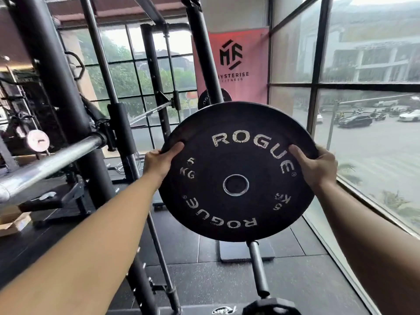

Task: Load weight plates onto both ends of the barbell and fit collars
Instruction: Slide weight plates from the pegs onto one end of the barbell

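Left hand [159, 161] and right hand [318, 167] clamp opposite rims of the 5 kg Rogue bumper plate [236, 214], held airborne right of the barbell sleeve [47, 163]. A tilted bore could jam on the sleeve tip and wrench the plate loose. The far plate [204, 98] is perhaps already loaded.

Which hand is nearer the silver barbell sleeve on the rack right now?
Left. The left hand grips the plate on its edge toward the barbell sleeve, without touching the sleeve. The right hand grips the opposite edge, the whole plate between it and the sleeve.
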